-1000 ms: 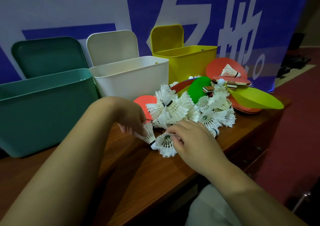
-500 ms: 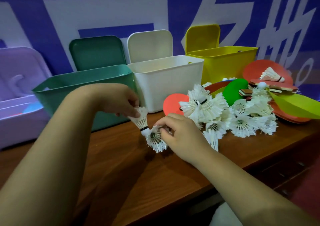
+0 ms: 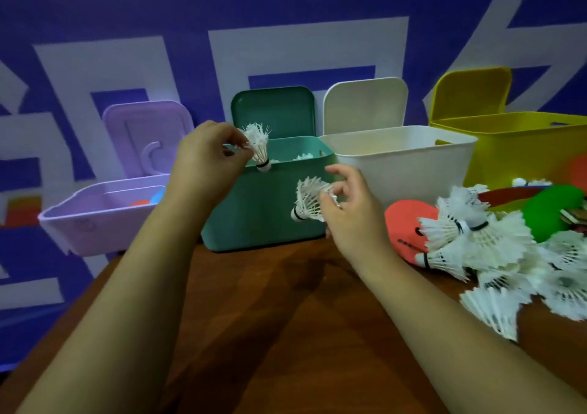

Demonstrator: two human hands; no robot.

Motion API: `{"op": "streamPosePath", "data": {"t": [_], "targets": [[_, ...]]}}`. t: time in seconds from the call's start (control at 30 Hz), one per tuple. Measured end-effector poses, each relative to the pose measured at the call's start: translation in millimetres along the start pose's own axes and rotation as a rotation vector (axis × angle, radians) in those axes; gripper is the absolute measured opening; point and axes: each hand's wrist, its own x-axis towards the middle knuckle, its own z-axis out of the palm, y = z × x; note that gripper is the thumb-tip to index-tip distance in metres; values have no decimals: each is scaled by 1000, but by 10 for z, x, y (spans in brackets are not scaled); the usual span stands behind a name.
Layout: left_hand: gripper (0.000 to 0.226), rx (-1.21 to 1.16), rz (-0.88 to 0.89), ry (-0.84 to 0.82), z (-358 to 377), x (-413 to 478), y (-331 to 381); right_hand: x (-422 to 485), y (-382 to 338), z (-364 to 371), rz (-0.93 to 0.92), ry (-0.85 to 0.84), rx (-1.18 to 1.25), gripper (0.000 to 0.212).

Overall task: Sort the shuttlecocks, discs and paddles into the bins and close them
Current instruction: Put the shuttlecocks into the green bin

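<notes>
My left hand (image 3: 208,153) pinches a white shuttlecock (image 3: 259,148) by its feathers, cork down, over the near left rim of the open green bin (image 3: 270,216). White feathers show inside that bin. My right hand (image 3: 351,210) holds a second shuttlecock (image 3: 308,199) in front of the green bin's wall, cork pointing left and down. A heap of several white shuttlecocks (image 3: 495,248) lies on the table at the right, over an orange-red disc (image 3: 405,219) and beside a green disc (image 3: 551,213).
Four open bins stand in a row along the blue banner: lilac (image 3: 95,219) holding coloured discs, green, white (image 3: 413,162), yellow (image 3: 524,146). Each lid stands upright behind its bin. The brown table's (image 3: 301,318) left edge runs diagonally below my left forearm.
Both hands lifted off the table with a shuttlecock each and moved left and up to the green bin. The view swung left, bringing the lilac bin into sight.
</notes>
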Motion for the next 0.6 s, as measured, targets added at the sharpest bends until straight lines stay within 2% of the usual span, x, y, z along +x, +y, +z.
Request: {"op": "streamPosePath", "data": {"t": [0.07, 0.13, 0.27, 0.4, 0.6], "targets": [[9, 48, -14, 113, 37, 15, -128, -86, 44, 81, 46, 53, 66, 32], [18, 65, -53, 153, 96, -4, -259, -162, 100, 113, 80, 63, 65, 30], [53, 98, -132, 51, 300, -190, -484, -246, 155, 97, 141, 8, 42, 19], [50, 230, -19, 76, 509, -406, -645, -291, 154, 70, 195, -34, 38, 21], [68, 382, 19, 81, 581, -617, -720, -314, 105, 43, 282, -68, 147, 25]]}}
